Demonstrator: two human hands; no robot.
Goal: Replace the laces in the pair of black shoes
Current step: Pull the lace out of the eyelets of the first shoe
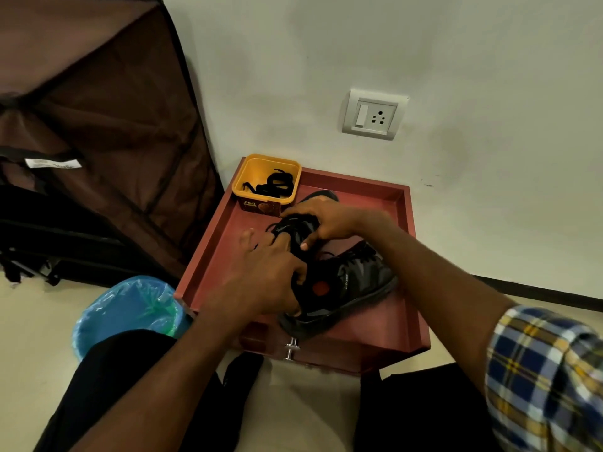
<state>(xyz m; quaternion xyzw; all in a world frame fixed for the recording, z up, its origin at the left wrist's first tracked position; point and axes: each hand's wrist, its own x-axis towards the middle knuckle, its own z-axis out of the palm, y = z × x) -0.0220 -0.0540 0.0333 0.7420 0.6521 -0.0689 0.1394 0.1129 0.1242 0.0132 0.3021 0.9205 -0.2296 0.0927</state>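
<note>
While sitting over the reddish-brown tray table (404,256), working both hands on the far black shoe (295,228) near the middle of the tray top, toe end pointing toward 12 o'clock. Left hand (261,278) curling its fingers in at the lacing area of that shoe, looking like it's pinching a black lace, though a bit blurred so hard to be sure. Right hand (321,220) grasping the far shoe from the 1 o'clock side, fingers wrapped over the top and thumb pressing down at the near edge. Second black shoe (352,288) lying at 5 o'clock of the first one, just beside it, red dot showing on the insole, heel hanging close to the tray's near edge. Yellow tub (266,182) sitting in the 11 o'clock corner of the tray with spare black laces (272,185) coiled inside. Blue bin (130,311) with a plastic liner standing at 8 o'clock off the tray, brown suitcase (98,125) leaning at 10 o'clock, wall socket (373,114) up at 1 o'clock
</note>
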